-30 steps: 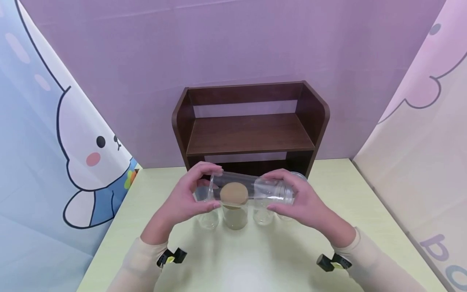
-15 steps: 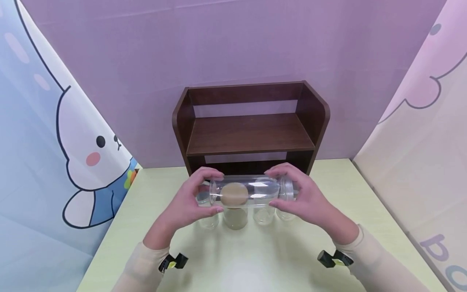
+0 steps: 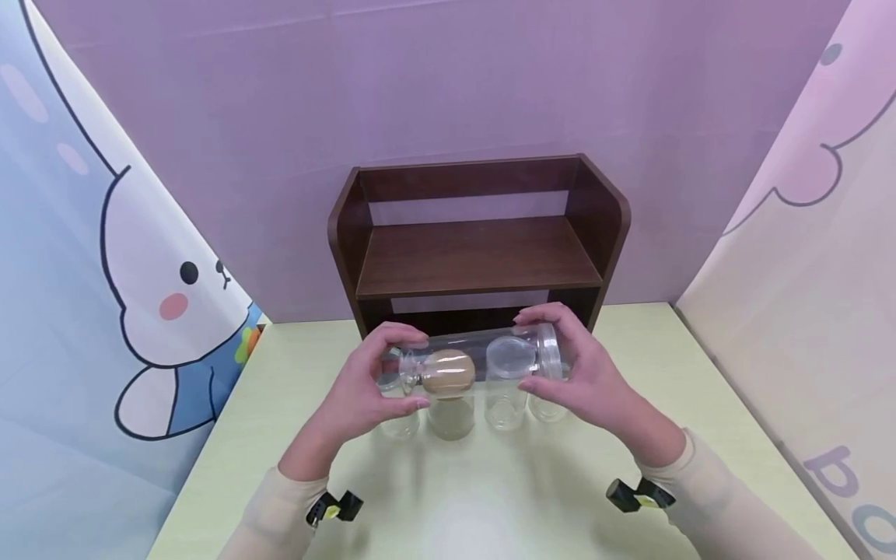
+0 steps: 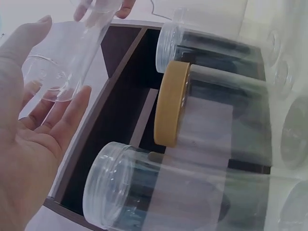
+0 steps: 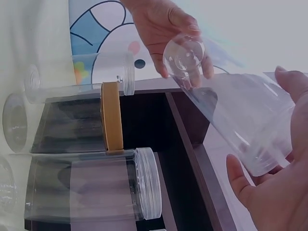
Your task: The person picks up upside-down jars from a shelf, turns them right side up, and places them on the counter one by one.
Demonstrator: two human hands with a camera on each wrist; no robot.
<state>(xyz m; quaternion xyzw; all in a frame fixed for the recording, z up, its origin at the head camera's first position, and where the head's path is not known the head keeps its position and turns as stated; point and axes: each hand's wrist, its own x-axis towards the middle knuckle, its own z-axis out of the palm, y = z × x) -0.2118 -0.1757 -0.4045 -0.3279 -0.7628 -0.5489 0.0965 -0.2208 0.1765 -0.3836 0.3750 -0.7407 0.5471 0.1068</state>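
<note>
Both hands hold a clear cylindrical jar (image 3: pixel 483 365) sideways above the table. My left hand (image 3: pixel 353 381) grips its base end, thumb below and fingers above. Around the ridged, clear-lidded end, my right hand (image 3: pixel 588 372) curls thumb and fingers. Behind and below stands a jar with a tan lid (image 4: pixel 171 103), its glassy body (image 3: pixel 451 420) partly seen through the held one. Clear-lidded jars stand beside it: one on the left (image 3: pixel 401 426), and two on the right, the nearer one (image 3: pixel 505 408) and the outer one (image 3: pixel 547 410).
A dark brown two-level shelf (image 3: pixel 479 253) stands at the back of the pale table (image 3: pixel 448 498), just behind the jars. A purple cloth (image 3: pixel 476 78) hangs behind it, and printed cloths (image 3: pixel 168 342) flank the sides.
The held jar has tipped: its lid end, lower at first, passed through level and now sits slightly higher than the base. Both hands keep their hold; the standing jars have stayed put.
</note>
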